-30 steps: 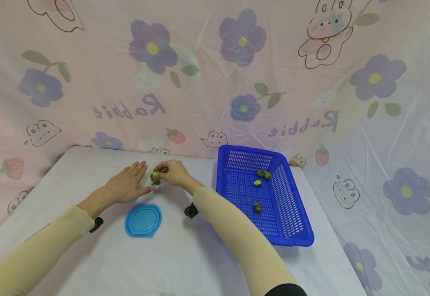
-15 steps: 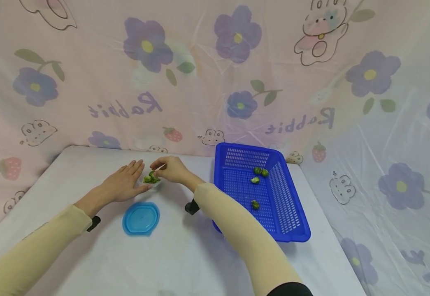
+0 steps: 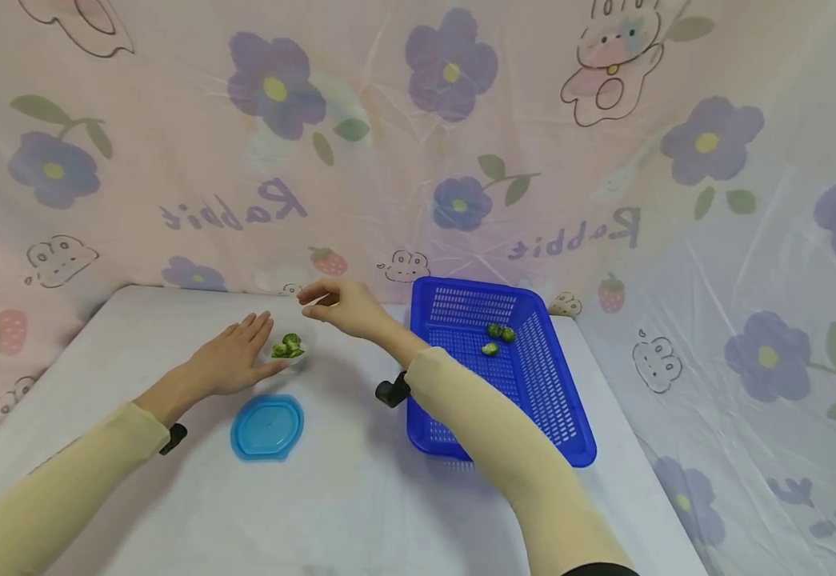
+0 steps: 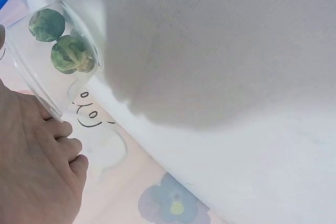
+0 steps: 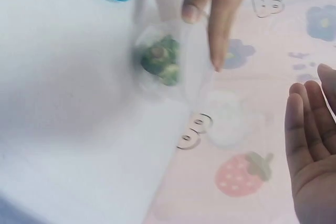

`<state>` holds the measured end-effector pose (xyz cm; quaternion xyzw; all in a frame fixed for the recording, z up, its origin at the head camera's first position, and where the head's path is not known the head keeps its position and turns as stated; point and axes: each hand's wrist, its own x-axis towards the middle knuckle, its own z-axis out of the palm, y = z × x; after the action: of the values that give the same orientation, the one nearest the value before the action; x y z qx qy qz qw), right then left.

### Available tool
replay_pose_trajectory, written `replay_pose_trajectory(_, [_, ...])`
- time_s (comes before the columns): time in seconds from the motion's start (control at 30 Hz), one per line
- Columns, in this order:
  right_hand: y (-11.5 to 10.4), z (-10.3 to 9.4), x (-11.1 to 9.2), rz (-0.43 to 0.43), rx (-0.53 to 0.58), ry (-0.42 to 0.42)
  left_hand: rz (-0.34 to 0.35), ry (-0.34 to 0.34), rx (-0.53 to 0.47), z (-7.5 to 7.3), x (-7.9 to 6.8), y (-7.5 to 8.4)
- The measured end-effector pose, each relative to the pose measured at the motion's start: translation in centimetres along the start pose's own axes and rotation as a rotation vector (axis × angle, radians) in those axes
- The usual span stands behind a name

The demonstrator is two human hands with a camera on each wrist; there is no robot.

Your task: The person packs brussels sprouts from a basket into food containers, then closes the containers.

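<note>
A small clear plastic container (image 3: 297,364) stands on the white table with several green Brussels sprouts (image 3: 288,346) in it. Through its side the sprouts (image 4: 71,54) show in the left wrist view. My left hand (image 3: 234,356) rests against the container, fingers straight along one side and thumb stretched toward its near side. Above and to the right of it, my right hand (image 3: 349,308) is raised, fingers loosely bent and holding nothing. In the right wrist view this right hand (image 5: 315,150) shows a bare palm, apart from the container (image 5: 184,72).
A blue lid (image 3: 267,428) lies on the table in front of the container. To the right stands a blue slotted basket (image 3: 425,436), with Brussels sprouts (image 3: 500,332) toward its back; my right forearm (image 3: 482,432) covers part of it. A patterned curtain (image 3: 382,160) hangs behind the table.
My right hand has let go of a Brussels sprout over the container and lifted up and away. The left hand stays at the container. My right forearm now hides the basket's nearest sprout.
</note>
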<state>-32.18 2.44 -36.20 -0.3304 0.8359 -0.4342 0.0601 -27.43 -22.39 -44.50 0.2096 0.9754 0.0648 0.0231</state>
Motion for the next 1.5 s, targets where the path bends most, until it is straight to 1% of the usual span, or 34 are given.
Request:
replay_pose_trajectory(0.13, [-0.2, -1.8, -0.9, -0.004, 0.044, 0.012, -0.001, 0.007, -0.005, 0.0, -0.2, -0.1])
replay_pose_trajectory(0.23, [-0.3, -3.3, -2.0, 0.004, 0.057, 0.017, -0.003, 0.009, -0.01, 0.1, -0.4, 0.0])
replay_pose_trajectory(0.4, [0.3, -5.6, -4.2, 0.0, 0.017, 0.042, 0.005, 0.019, -0.008, 0.0, -0.6, 0.1])
replay_pose_trajectory(0.5, [1.0, -6.8, -5.6, 0.028, -0.003, 0.062, 0.013, 0.022, -0.002, 0.0, -0.6, 0.1])
replay_pose_trajectory(0.63, [2.0, -8.4, -7.4, 0.088, -0.046, 0.069, 0.014, 0.025, -0.006, 0.2, -0.5, 0.0])
replay_pose_trajectory(0.73, [2.7, -9.6, -8.7, 0.114, -0.094, 0.058, 0.014, 0.024, -0.009, 0.3, -0.4, 0.0])
replay_pose_trajectory(0.9, [3.7, -11.5, -11.1, 0.153, -0.18, 0.035, 0.02, 0.031, 0.004, 0.1, -0.3, 0.1])
replay_pose_trajectory(1.13, [5.6, -13.7, -14.0, 0.208, -0.31, -0.011, 0.013, 0.019, 0.005, -0.1, -0.3, 0.2])
replay_pose_trajectory(1.33, [6.9, -15.3, -16.7, 0.243, -0.363, -0.071, 0.016, 0.014, 0.001, -0.1, -0.1, 0.2])
replay_pose_trajectory(1.5, [8.4, -15.6, -18.1, 0.256, -0.36, -0.122, 0.018, 0.021, 0.002, 0.1, -0.1, 0.1])
